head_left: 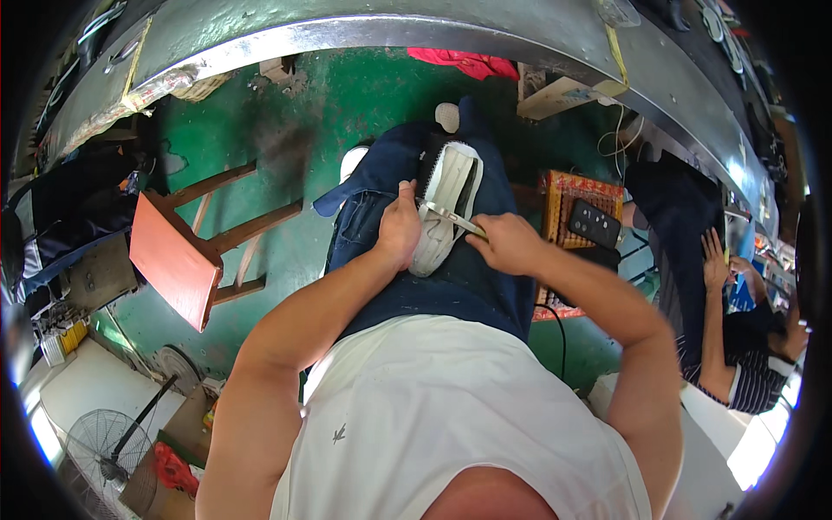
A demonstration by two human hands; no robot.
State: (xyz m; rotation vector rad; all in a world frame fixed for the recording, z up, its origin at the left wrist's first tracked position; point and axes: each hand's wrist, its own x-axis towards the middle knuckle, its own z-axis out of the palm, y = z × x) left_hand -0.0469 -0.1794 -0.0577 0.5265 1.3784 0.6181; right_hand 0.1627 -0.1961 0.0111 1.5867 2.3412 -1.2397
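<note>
A white shoe [425, 252] lies on my lap with its pale bottom side facing up and its long end pointing away from me. My left hand [400, 227] is closed on the shoe's left edge, thumb up near the tool's far end. In my right hand [513, 243] is a slim, light metal hand tool [453, 218], which crosses over the shoe from right to left. Its tip meets the shoe close to my left thumb; the exact kind of tool is too small to make out. Dark blue cloth [416, 299] covers my legs beneath the shoe.
A metal-edged workbench [381, 31] curves across the far side. On the left a wooden stool [178, 256] lies tipped over on the green floor. A black key-like device [594, 223] rests on a woven seat at right, and a co-worker [737, 347] sits beyond. A fan [108, 442] stands lower left.
</note>
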